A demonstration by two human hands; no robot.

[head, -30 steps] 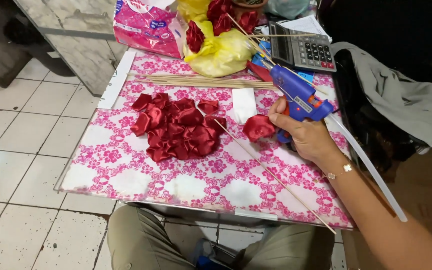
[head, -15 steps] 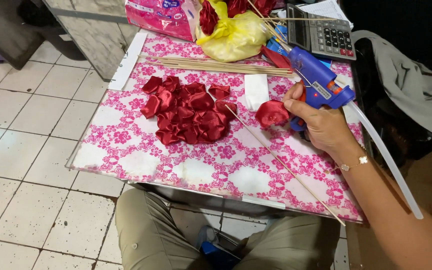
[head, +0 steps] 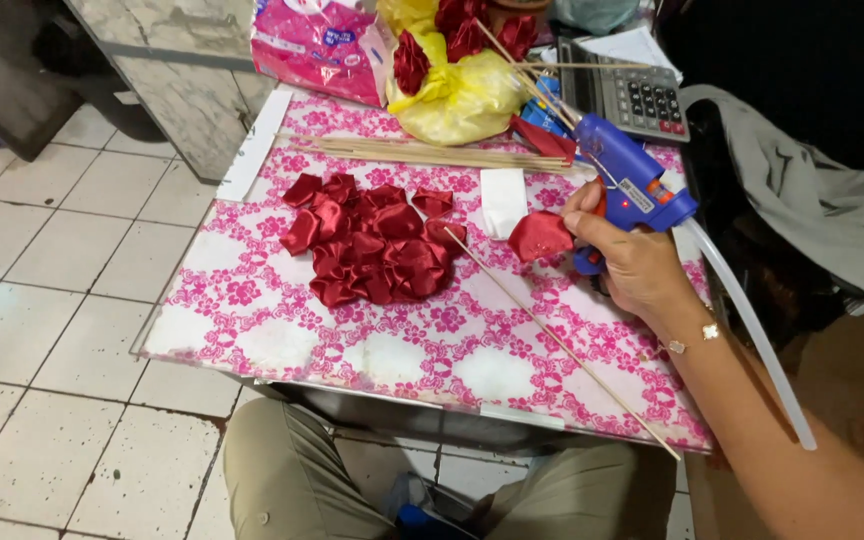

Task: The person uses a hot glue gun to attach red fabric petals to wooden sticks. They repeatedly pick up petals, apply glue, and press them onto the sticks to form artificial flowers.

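My right hand [head: 632, 262] grips a blue glue gun [head: 632, 190] with a clear glue stick [head: 752, 330] sticking out behind it. A small red satin bud [head: 540, 236] sits at the fingertips of the same hand, over the pink floral table top [head: 252, 330]. A thin wooden skewer [head: 562, 345] lies slanted across the table below the hand. A pile of red satin petals [head: 372, 240] rests to the left of the hand. My left hand is out of sight.
A bundle of wooden skewers [head: 422, 153] lies at the back, with a yellow bag of red roses [head: 457, 95], a pink packet [head: 317, 45] and a calculator [head: 632, 95] behind it. A white paper slip [head: 504, 200] lies by the petals. Grey cloth [head: 802, 200] hangs right.
The view has shifted slightly, and my right hand with the glue gun and red bud has stayed in about the same place over the table.
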